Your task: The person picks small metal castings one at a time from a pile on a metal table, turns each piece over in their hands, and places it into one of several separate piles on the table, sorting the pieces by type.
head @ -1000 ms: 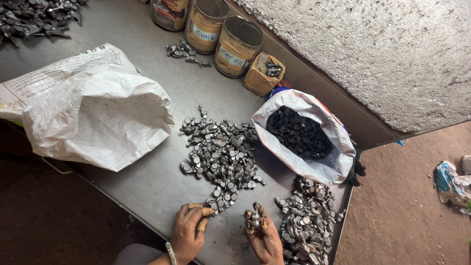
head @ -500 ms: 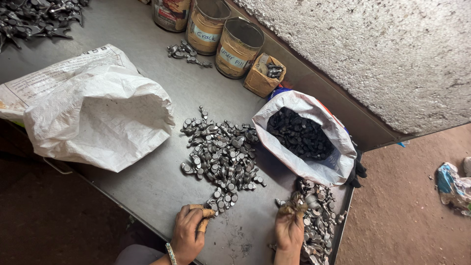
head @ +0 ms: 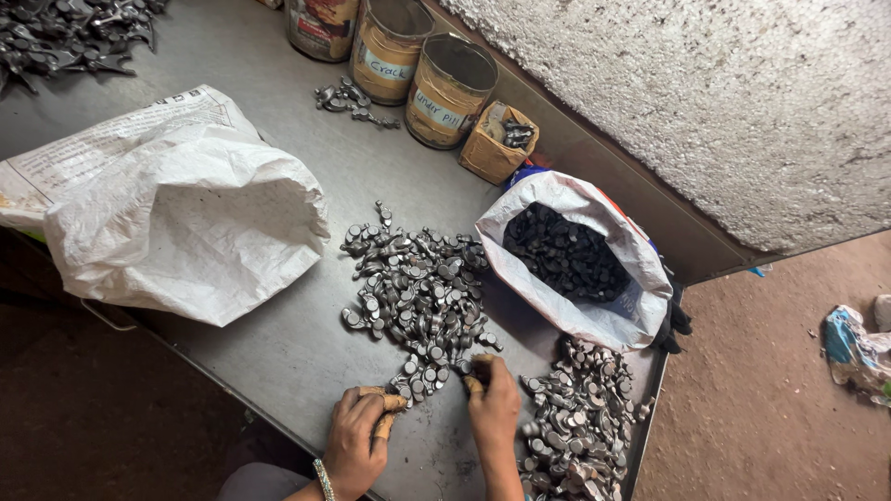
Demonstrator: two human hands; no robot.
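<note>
A heap of small grey metal parts (head: 418, 297) lies in the middle of the grey metal table (head: 278, 357). My right hand (head: 494, 405) reaches to the heap's near end, its taped fingertips bent down onto a few parts. My left hand (head: 357, 441), also with taped fingers, rests curled on the table at the heap's near edge; what it holds is hidden. A second heap of the same parts (head: 575, 431) lies just right of my right hand. Behind that heap stands an open white sack (head: 640, 288) full of dark parts.
A big crumpled white sack (head: 176, 223) lies at the left. Three tins (head: 450, 88) and a small cardboard box (head: 492, 148) line the back edge, with a few loose parts (head: 353, 97) beside them. More metal pieces (head: 65, 37) fill the far left corner. The table's right edge drops to a brown floor (head: 761, 399).
My right hand, palm up with parts a second ago, went over to the right heap and has now come back left to the middle heap. My left hand has barely moved.
</note>
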